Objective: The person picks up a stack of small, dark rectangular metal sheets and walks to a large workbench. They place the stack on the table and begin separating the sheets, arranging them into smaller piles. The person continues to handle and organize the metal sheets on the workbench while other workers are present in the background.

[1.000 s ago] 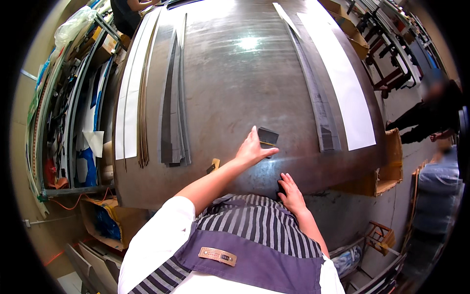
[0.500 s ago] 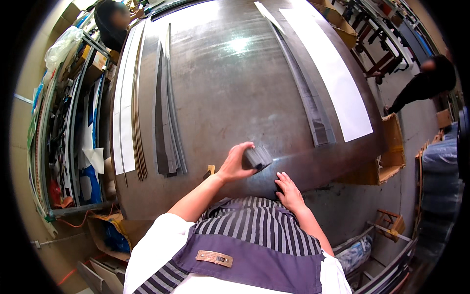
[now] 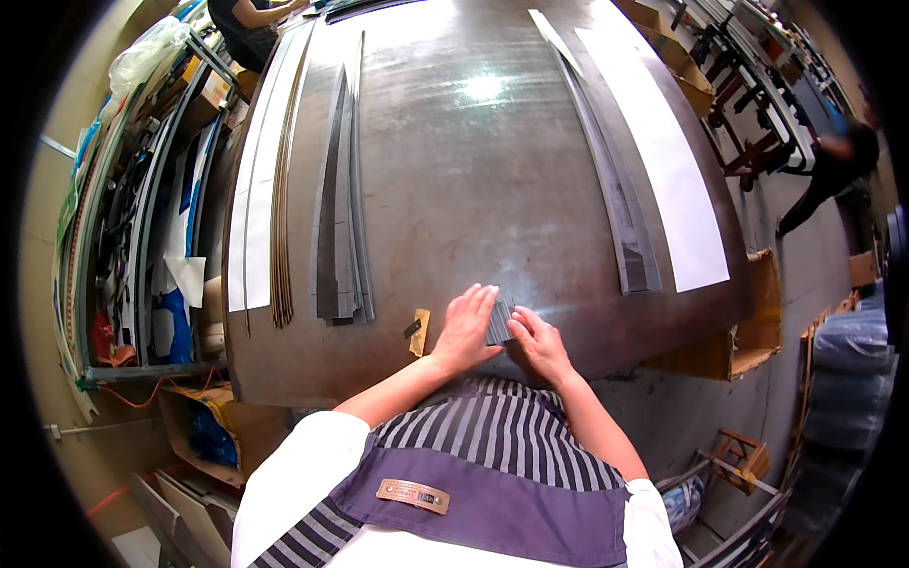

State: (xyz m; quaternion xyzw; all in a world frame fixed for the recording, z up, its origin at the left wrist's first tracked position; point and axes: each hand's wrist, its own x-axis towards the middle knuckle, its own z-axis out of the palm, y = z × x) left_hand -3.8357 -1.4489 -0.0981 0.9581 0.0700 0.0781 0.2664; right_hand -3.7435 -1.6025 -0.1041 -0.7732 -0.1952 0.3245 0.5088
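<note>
Near the front edge of the dark table (image 3: 445, 170), a small stack of thin grey strips (image 3: 499, 325) lies between my two hands. My left hand (image 3: 464, 331) is closed against its left side, with the fingers together and pointing away from me. From the right, my right hand (image 3: 541, 345) presses curled fingers and thumb to the stack's other side. Part of the stack is hidden by my hands. Left of my left hand, a tan block with a small black piece (image 3: 418, 333) rests on the tabletop.
Long grey strips (image 3: 341, 218) and brown rods (image 3: 284, 237) lie to the left, beside a white sheet (image 3: 254, 218). More grey strips (image 3: 615, 208) and a white panel (image 3: 663, 170) lie right. A cardboard box (image 3: 755, 322) adjoins the table. Two people stand farther off.
My right hand has moved left and up onto the stack. The stack has come down to the tabletop between both hands. My left forearm no longer covers the tan block.
</note>
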